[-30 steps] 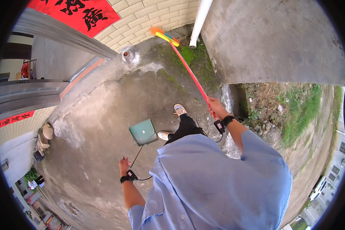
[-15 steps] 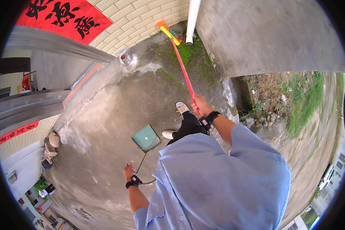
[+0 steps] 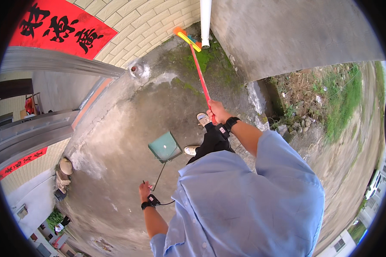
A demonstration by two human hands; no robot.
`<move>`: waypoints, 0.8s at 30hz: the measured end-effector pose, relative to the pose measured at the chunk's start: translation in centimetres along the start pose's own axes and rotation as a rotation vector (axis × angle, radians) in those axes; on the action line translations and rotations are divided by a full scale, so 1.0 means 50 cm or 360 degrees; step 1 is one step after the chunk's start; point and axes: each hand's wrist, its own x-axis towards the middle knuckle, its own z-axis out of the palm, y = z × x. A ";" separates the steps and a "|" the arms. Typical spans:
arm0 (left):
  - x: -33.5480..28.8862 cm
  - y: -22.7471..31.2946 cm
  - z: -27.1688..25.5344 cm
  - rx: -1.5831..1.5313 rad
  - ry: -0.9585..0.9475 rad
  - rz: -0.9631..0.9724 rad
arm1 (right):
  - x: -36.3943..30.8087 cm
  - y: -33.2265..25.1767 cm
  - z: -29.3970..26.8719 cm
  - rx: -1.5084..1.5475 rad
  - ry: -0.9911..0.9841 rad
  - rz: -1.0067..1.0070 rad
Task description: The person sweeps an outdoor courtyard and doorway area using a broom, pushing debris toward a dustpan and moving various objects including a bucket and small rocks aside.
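Observation:
My right hand (image 3: 219,112) is wrapped round the red handle of a broom (image 3: 198,70). The broom reaches away from me into the far corner, its yellow head and orange bristles against the foot of the tiled wall, near a white pipe (image 3: 205,21). On my left, my left hand (image 3: 146,190) is closed on the thin metal handle of a green dustpan (image 3: 165,147). The dustpan hangs or rests low in front of my left side; I cannot tell whether it touches the ground. A small pale speck shows in it.
A grey wall (image 3: 296,38) stands at the far right, beside a gap with stones (image 3: 298,126) and grass (image 3: 347,103). A short pipe stub (image 3: 134,68) sticks up by the doorway ledge at left. Green moss (image 3: 201,62) covers the corner's concrete. Far left are sacks (image 3: 62,180).
My right hand and the broom handle have shifted slightly left, and the broom head remains in the corner. The dustpan has turned and tilted a little; my left hand has hardly moved.

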 end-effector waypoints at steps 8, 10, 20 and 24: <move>0.052 0.021 -0.035 0.0067 -0.0025 0.0197 | -0.159 -0.015 -0.039 -0.0321 0.0074 -0.0241; 0.053 0.001 -0.032 0.0037 0.0006 0.0252 | -0.131 0.002 -0.026 -0.0292 0.0113 -0.0270; 0.034 -0.049 -0.002 0.0118 -0.0048 0.0160 | -0.076 -0.004 -0.125 0.0235 -0.0308 0.0190; 0.035 -0.028 -0.002 0.0078 -0.0069 0.0210 | -0.089 0.006 -0.136 -0.0150 0.0023 -0.0123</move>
